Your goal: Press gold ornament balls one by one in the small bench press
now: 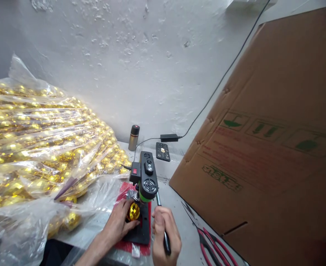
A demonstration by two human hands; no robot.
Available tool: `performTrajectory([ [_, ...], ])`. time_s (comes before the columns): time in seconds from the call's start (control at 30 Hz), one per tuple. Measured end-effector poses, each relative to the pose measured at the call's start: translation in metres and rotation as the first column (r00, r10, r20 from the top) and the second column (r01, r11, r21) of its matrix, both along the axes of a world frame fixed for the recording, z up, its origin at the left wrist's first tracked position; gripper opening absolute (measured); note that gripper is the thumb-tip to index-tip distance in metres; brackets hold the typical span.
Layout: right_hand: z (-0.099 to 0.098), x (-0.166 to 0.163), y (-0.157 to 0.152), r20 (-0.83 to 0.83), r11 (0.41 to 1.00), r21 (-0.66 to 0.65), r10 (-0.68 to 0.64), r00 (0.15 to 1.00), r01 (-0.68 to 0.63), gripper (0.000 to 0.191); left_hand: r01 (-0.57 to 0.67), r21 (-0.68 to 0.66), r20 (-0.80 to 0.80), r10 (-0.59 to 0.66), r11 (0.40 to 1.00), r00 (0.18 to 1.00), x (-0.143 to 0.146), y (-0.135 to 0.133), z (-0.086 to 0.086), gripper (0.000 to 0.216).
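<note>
A gold mirrored ball [134, 211] sits in the grip of my left hand [121, 218], with thumb and fingers around its left side. It is over the black base [144, 231] of a small bench drill press [148, 177], just below the machine's head. My right hand [165, 234] is closed around the black-handled metal lever [167, 242] at the machine's right side. Beneath the base lies a red plastic sheet [124, 245]. Whether the ball touches the tool tip is hidden by the head.
A large clear bag of gold balls [49, 136] fills the left. On the right leans a cardboard box [262, 147], with red-handled scissors [212, 245] in front. Behind the machine are a dark-capped can [134, 138], a phone [163, 152] and a power adapter [169, 137] with its cable.
</note>
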State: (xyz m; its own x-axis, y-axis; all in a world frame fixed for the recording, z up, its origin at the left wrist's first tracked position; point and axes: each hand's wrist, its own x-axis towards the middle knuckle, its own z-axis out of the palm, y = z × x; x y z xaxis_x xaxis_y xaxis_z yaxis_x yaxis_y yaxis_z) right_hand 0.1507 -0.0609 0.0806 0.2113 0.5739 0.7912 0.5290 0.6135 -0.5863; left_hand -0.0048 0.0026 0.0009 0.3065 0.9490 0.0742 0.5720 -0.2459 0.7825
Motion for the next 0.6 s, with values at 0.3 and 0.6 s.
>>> performTrajectory([
  [0.3, 0.053, -0.002, 0.008, -0.004, 0.999, 0.007, -0.050, 0.999, 0.050, 0.030, -0.063, 0.082, -0.064, 0.069, 0.995, 0.996, 0.020, 0.004, -0.018, 0.065],
  [0.6, 0.052, 0.001, 0.006, 0.032, 0.999, -0.033, -0.021, 0.999, 0.022, 0.029, -0.086, 0.214, 0.039, 0.079, 0.973, 0.996, 0.025, -0.008, -0.027, 0.051],
])
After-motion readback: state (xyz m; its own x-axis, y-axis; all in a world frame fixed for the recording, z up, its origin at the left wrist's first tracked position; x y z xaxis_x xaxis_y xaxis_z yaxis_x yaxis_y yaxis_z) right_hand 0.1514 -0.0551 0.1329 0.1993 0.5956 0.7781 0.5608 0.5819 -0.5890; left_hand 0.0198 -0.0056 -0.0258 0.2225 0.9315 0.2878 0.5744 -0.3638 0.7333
